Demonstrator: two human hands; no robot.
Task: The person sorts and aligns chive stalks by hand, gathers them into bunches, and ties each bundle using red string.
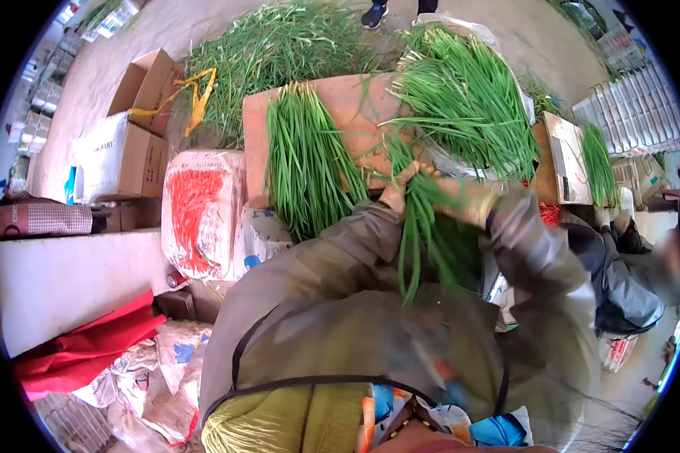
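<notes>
My left hand is closed around a small bunch of garlic chives, whose long leaves hang down in front of my coat. Beside it on the right, my right hand is smeared by motion at the leaves of that bunch, and its fingers cannot be made out. A laid-out row of garlic chives lies left of my hands on a brown board. To the right, a large heap of garlic chives rests on clear plastic sheeting.
Loose green leaves are piled on the floor beyond the board. Red ties lie on a wrapped bundle at left, near a cardboard box and yellow strap. Another person sits at right; someone's shoes show ahead.
</notes>
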